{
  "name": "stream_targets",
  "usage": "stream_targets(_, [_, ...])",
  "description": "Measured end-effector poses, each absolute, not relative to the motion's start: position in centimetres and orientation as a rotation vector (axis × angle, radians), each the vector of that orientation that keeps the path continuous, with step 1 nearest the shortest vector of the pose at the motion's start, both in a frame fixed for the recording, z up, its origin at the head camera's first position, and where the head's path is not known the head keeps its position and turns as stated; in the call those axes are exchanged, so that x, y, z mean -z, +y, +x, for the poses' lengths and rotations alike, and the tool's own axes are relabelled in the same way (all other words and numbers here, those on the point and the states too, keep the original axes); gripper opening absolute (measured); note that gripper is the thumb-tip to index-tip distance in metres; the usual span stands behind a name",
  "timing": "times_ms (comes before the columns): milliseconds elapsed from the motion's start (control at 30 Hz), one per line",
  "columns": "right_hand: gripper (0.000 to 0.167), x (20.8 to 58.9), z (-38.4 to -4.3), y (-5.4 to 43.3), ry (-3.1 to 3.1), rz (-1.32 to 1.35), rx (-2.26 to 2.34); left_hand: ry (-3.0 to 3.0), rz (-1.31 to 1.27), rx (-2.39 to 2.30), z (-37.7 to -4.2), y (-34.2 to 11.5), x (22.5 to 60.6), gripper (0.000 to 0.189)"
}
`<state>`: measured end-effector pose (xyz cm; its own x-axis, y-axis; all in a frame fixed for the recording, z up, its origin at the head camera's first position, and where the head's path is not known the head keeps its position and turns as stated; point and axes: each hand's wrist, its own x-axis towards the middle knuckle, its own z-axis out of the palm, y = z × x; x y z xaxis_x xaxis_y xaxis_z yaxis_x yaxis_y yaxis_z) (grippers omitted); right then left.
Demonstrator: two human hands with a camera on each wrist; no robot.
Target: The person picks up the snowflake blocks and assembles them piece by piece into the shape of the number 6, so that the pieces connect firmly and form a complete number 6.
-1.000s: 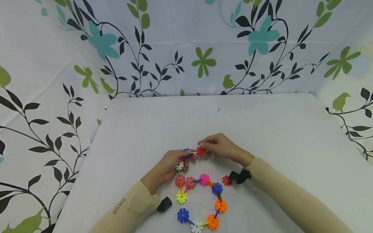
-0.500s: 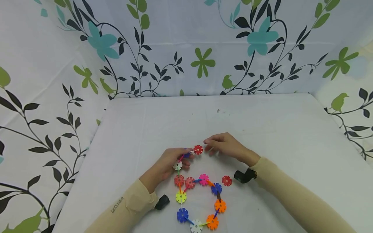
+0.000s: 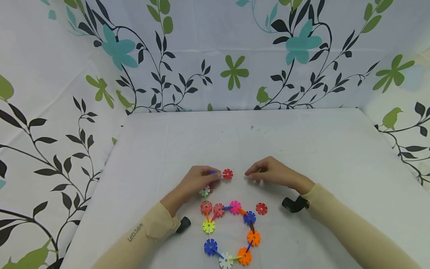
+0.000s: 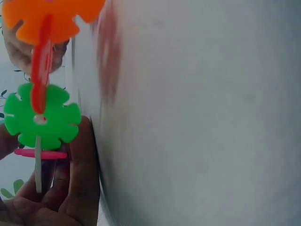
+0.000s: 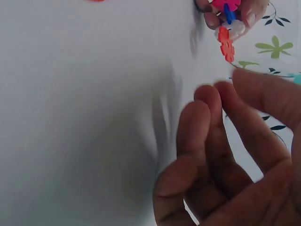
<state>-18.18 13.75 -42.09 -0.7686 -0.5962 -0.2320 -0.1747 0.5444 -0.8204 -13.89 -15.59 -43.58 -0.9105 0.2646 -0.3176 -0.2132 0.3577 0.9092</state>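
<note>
My left hand (image 3: 196, 182) pinches the upper end of a chain of notched plastic discs, around a blue disc (image 3: 213, 173). Beyond its fingertips a red disc (image 3: 227, 174) sticks out on a white one seen edge-on. From the hand, the chain runs down past a white disc (image 3: 205, 191) into a ring of linked discs on the table. The left wrist view shows a green disc (image 4: 56, 117) near that hand. My right hand (image 3: 277, 173), fingers loosely bent and holding nothing, hovers to the right of the red disc, apart from it.
One loose red disc (image 3: 261, 209) lies on the white table (image 3: 319, 149), right of the ring. The ring includes orange (image 3: 254, 238), yellow (image 3: 208, 226) and pink (image 3: 235, 206) discs. A leaf-patterned cloth (image 3: 201, 45) hangs behind the table.
The right hand has let go of the red disc at the chain's end and moved off to the right. The left hand still holds the chain, its position only slightly shifted.
</note>
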Motion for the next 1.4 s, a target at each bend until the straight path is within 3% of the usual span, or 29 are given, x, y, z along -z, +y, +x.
stream_targets(267, [0.02,41.1,-16.5,15.0,2.171,-0.848,0.894,2.474,0.149,-1.299,-14.3,-15.4,43.1,0.031])
stream_targets(667, [0.032,40.7,-14.9,14.6,2.244,-0.812,0.728,2.639,0.201,-1.07,-13.9,-14.9,42.1,0.031])
stream_targets(1400, [0.03,41.0,-13.5,14.0,2.375,-0.839,0.653,2.769,0.261,-0.907,-13.9,-14.4,41.9,0.028])
